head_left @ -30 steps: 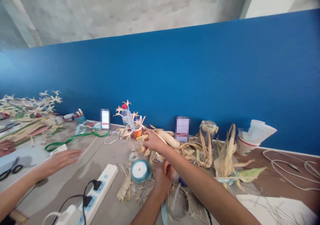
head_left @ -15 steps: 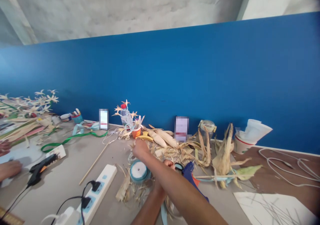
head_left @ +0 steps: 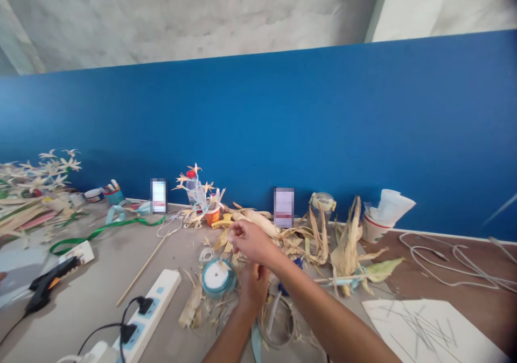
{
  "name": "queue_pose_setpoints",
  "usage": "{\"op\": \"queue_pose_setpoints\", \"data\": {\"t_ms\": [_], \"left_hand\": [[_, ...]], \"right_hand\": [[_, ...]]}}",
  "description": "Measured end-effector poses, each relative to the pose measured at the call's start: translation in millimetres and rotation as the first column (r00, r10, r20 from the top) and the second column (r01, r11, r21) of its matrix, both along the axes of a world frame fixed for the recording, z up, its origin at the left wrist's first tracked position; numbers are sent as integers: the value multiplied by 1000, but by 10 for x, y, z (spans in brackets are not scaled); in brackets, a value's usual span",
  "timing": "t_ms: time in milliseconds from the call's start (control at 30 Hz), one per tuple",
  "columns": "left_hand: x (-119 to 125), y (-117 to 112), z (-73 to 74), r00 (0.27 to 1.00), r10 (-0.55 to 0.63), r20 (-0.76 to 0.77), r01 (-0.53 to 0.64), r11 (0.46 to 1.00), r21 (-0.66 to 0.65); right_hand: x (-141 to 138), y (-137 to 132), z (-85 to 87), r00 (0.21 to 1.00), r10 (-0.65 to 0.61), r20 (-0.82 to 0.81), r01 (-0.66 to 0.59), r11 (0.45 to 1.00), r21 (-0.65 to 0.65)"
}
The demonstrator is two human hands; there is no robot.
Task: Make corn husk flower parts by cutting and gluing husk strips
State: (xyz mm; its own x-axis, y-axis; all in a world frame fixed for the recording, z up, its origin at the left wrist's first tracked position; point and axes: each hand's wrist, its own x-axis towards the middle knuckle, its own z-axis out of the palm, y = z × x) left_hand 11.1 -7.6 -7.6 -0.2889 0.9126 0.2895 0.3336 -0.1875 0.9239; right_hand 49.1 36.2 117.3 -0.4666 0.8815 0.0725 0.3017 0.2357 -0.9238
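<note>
My right hand (head_left: 248,238) is over a heap of dried husks, its fingers bent together; whatever they pinch is too small to make out. Just below it, my left hand (head_left: 254,285) is closed, its fingertips partly hidden behind my right wrist. My right forearm crosses in front of a blue tool (head_left: 297,264), mostly covering it. A spool of blue ribbon (head_left: 218,278) lies left of my left hand. Beyond my right fingers are a yellow object (head_left: 222,221) and pale husk bundles (head_left: 260,222). Dried husk strips (head_left: 301,239) spread to the right.
A white power strip (head_left: 155,309) with plugs lies front left, near a black glue gun (head_left: 52,285) and thin stick (head_left: 143,269). Husk flowers (head_left: 196,185) stand by a bottle. At right are a paper cup (head_left: 375,228), cables (head_left: 456,260) and white paper with wires (head_left: 428,325).
My right hand has drawn back from beside the yellow object towards my left hand, which has shifted slightly left and down. The view has turned a little right. The co-worker's hands have mostly left view.
</note>
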Motion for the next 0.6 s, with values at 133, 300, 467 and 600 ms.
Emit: {"op": "queue_pose_setpoints", "data": {"t_ms": [133, 300, 467, 600], "left_hand": [[-35, -19, 94, 994, -99, 35, 98, 995, 16], [-58, 0, 93, 992, -99, 80, 99, 995, 9], [-61, -24, 109, 985, -115, 126, 112, 993, 30], [-73, -25, 149, 982, -104, 157, 99, 994, 39]], "right_hand": [[602, -103, 100, 972, -115, -207, 98, 991, -91], [1084, -106, 56, 812, -318, -490, 271, 948, -166], [1144, -96, -161, 834, -324, -446, 247, 943, -223], [1123, -54, -327, 844, -360, -397, 298, 931, -210]]}}
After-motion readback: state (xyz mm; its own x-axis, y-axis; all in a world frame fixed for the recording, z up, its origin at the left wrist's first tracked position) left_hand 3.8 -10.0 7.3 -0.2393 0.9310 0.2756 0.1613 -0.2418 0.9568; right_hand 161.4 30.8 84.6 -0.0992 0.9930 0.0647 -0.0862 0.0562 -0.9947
